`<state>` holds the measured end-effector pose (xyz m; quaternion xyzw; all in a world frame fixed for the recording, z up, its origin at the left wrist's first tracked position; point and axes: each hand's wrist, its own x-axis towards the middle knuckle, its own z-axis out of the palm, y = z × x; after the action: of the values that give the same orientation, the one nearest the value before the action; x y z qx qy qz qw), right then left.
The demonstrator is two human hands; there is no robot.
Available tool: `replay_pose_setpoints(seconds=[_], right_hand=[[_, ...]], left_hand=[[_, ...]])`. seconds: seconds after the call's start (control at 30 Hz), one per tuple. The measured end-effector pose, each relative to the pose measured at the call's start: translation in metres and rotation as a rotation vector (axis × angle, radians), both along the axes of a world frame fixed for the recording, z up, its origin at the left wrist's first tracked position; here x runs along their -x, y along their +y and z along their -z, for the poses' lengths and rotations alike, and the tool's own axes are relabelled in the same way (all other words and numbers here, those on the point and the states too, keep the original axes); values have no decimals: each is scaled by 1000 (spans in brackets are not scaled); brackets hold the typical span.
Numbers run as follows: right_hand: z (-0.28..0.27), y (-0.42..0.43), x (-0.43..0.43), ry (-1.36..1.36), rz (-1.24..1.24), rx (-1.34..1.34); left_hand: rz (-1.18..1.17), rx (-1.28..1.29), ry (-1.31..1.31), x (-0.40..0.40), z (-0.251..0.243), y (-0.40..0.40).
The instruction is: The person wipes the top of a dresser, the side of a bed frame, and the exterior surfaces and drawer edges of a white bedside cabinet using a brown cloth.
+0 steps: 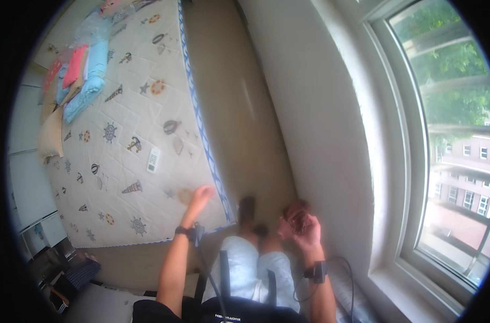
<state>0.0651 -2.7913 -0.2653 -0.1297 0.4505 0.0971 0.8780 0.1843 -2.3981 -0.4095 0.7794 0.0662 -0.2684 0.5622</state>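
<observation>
A crumpled reddish-brown cloth (298, 220) is gripped in my right hand (308, 235), in the gap between the bed and the white wall. My left hand (203, 195) is blurred over the near corner of the bed (148, 210), close to its blue-and-white edging. Nothing shows in that hand, and its fingers are too blurred to make out. A white remote control (152, 160) lies on the bed's nautical-print cover, a little beyond my left hand. Each wrist wears a dark strap with a small device and a cable.
Folded blue, pink and tan bedding (83, 76) is piled at the bed's far left, beside a beige pillow (51, 135). To the right, a white wall (317, 121) meets a window (451, 101). A brown floor strip (228, 101) runs along the bed. White cabinets (30, 173) stand left.
</observation>
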Motion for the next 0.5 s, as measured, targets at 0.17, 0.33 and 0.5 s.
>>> replay_pose_setpoints(seconds=[0.17, 0.33, 0.5], right_hand=[[-28, -18, -76, -115, -203, -10], [-44, 4, -165, 2, -201, -69], [-86, 39, -276, -47, -374, -281]], left_hand=[[152, -224, -7, -57, -136, 4], [145, 147, 274, -105, -217, 41], [-92, 4, 179, -193, -237, 89]])
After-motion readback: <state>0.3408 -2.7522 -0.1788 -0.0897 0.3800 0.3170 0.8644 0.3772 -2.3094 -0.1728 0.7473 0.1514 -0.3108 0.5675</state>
